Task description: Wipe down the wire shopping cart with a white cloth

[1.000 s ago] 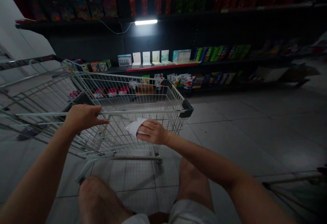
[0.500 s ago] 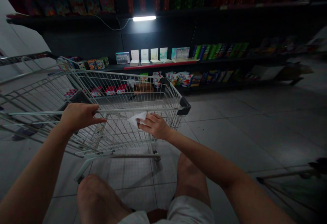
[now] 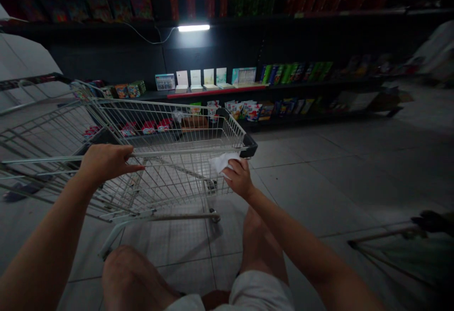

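Note:
A wire shopping cart point(image 3: 170, 178) stands sideways in front of my knees. My left hand point(image 3: 104, 163) grips its near top rail, with the thumb sticking out below the rail and the other fingers partly hidden. My right hand point(image 3: 240, 177) is closed on a crumpled white cloth or tissue point(image 3: 222, 162); which of the two I cannot tell. It rests against the near wire side, just under the top rail, close to the black plastic corner piece point(image 3: 250, 145).
Behind the cart runs a dark shelf unit point(image 3: 213, 51) with bottles, packets and books, lit by a tube lamp point(image 3: 193, 28). Another cart point(image 3: 31, 117) adjoins on the left. A folding-frame object point(image 3: 383, 245) stands at lower right on the tiled floor point(image 3: 301, 183).
My right hand has slid right along the cart's side with the white cloth or tissue, toward the black corner. My left hand keeps its place on the rail. The view has shifted slightly.

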### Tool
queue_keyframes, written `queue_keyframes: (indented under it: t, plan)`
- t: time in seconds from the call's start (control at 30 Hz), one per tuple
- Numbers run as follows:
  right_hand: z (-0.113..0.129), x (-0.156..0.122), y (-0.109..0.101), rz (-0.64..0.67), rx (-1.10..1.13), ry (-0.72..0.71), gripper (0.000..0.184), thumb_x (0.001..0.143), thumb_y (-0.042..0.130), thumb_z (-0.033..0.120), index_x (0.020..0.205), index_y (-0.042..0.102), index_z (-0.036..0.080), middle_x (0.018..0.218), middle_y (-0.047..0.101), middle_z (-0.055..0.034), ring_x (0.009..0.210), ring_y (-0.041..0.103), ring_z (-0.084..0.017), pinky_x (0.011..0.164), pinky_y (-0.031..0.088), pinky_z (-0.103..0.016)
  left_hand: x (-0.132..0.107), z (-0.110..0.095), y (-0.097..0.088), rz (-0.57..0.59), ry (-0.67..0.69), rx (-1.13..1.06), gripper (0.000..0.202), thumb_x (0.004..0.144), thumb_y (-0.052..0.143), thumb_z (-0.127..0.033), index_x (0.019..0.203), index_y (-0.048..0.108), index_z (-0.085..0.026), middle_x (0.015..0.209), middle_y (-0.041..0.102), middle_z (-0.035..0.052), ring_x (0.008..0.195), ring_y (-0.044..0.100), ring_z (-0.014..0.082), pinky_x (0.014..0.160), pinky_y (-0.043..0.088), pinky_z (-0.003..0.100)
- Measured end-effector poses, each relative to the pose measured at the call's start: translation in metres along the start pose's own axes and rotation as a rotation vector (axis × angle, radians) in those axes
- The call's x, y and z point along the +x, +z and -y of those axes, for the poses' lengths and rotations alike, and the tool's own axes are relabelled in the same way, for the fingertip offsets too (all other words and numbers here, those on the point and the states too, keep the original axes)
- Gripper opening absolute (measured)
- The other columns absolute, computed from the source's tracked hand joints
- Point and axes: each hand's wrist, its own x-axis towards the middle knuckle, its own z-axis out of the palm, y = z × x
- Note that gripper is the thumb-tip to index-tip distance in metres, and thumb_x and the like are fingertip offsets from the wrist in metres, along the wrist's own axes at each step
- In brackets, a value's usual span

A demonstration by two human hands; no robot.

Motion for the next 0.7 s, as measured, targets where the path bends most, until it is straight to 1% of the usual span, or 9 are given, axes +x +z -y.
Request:
queue_keyframes:
  t: [0.1,0.2,0.27,0.37,0.5,0.6,0.7]
  plan:
    - [0.014,-0.012,0.014,0.015,0.026,0.134,0.021,0.089,0.054,0.026,0.085,0.073,0.019,0.101,0.057,-0.0091,0.100,0.047,-0.022,0.095,0.036,-0.037,-0.001,0.000,0.000,-0.011,-0.005,-0.005,0.061,0.076,0.047,-0.078,0.082,0.063,-0.020,0.073,0.063,0.0049,0.071,0.061,0.0252,0.065,0.036,0.031]
    - [0.030,-0.034,0.033,0.049,0.027,0.276,0.020,0.087,0.057,0.028,0.089,0.074,0.020,0.097,0.052,-0.0093,0.098,0.045,-0.023,0.092,0.038,-0.037,-0.001,-0.001,-0.001,-0.018,-0.016,-0.005,0.060,0.075,0.048,-0.078,0.082,0.062,-0.020,0.073,0.064,0.0044,0.070,0.060,0.0234,0.065,0.034,0.029]
    - [0.040,-0.051,0.046,0.087,0.023,0.308,0.021,0.087,0.057,0.030,0.090,0.075,0.019,0.097,0.051,-0.0102,0.097,0.044,-0.024,0.089,0.040,-0.037,-0.001,-0.002,-0.003,-0.010,-0.024,-0.003,0.060,0.075,0.049,-0.077,0.084,0.063,-0.020,0.074,0.064,0.0045,0.070,0.060,0.0227,0.065,0.032,0.028]
    - [0.043,-0.069,0.057,0.132,0.009,0.256,0.023,0.088,0.057,0.032,0.095,0.075,0.020,0.102,0.053,-0.0124,0.101,0.044,-0.026,0.091,0.040,-0.040,-0.002,-0.004,-0.005,-0.002,-0.025,0.009,0.058,0.076,0.051,-0.076,0.085,0.063,-0.020,0.075,0.066,0.0046,0.070,0.060,0.0222,0.064,0.030,0.027]
    - [0.031,-0.075,0.056,0.161,0.007,0.074,0.024,0.087,0.059,0.028,0.107,0.073,0.025,0.105,0.058,-0.0118,0.106,0.046,-0.025,0.096,0.039,-0.042,-0.002,-0.004,-0.005,-0.010,-0.031,0.029,0.059,0.075,0.050,-0.078,0.083,0.062,-0.021,0.076,0.067,0.0043,0.070,0.061,0.0212,0.062,0.028,0.026]
    - [0.021,-0.081,0.051,0.207,0.003,-0.012,0.033,0.086,0.059,0.018,0.115,0.070,0.030,0.106,0.064,-0.0086,0.104,0.049,-0.023,0.096,0.039,-0.042,-0.002,-0.003,-0.004,-0.020,-0.021,0.037,0.059,0.076,0.049,-0.079,0.083,0.062,-0.021,0.075,0.068,0.0037,0.068,0.061,0.0205,0.060,0.025,0.025]
    - [0.019,-0.097,0.050,0.232,0.076,-0.103,0.032,0.086,0.062,0.014,0.109,0.071,0.035,0.096,0.067,-0.0023,0.093,0.051,-0.017,0.090,0.042,-0.035,-0.002,-0.002,-0.002,-0.041,-0.009,0.047,0.058,0.076,0.049,-0.079,0.083,0.061,-0.022,0.074,0.067,0.0027,0.068,0.061,0.0202,0.058,0.022,0.025]
